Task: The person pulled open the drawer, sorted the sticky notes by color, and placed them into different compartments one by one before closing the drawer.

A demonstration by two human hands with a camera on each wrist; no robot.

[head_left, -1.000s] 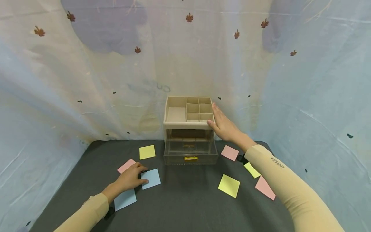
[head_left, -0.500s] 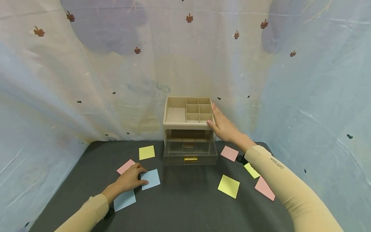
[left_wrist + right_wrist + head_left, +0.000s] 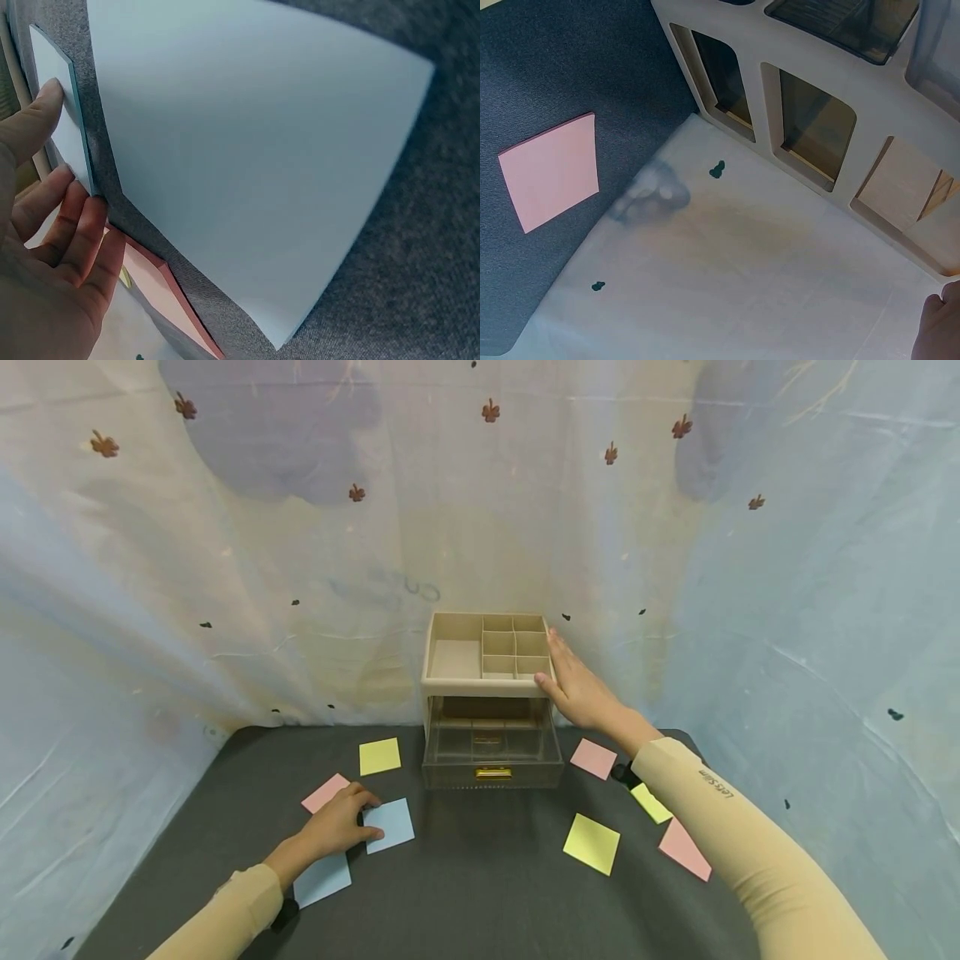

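My left hand [image 3: 337, 820] rests at a light blue sticky note pad [image 3: 392, 825] lying on the dark table. In the left wrist view its thumb [image 3: 46, 101] touches the top of this pad, and the other fingers reach its edge. Near the wrist lies a second blue pad [image 3: 322, 878], large in the left wrist view. With fingers extended, my right hand [image 3: 581, 689] lies against the right side of a cream desk organizer [image 3: 487, 684]; the right wrist view catches only a bit of it. The organizer's clear drawer [image 3: 450, 777], with a gold handle, is pulled out.
A yellow pad [image 3: 380, 757] and a pink pad [image 3: 327, 792] lie left of the organizer. On the right are pink [image 3: 593, 759] and yellow [image 3: 592, 844] pads, with more by the right forearm. A patterned curtain [image 3: 322, 552] hangs behind the table.
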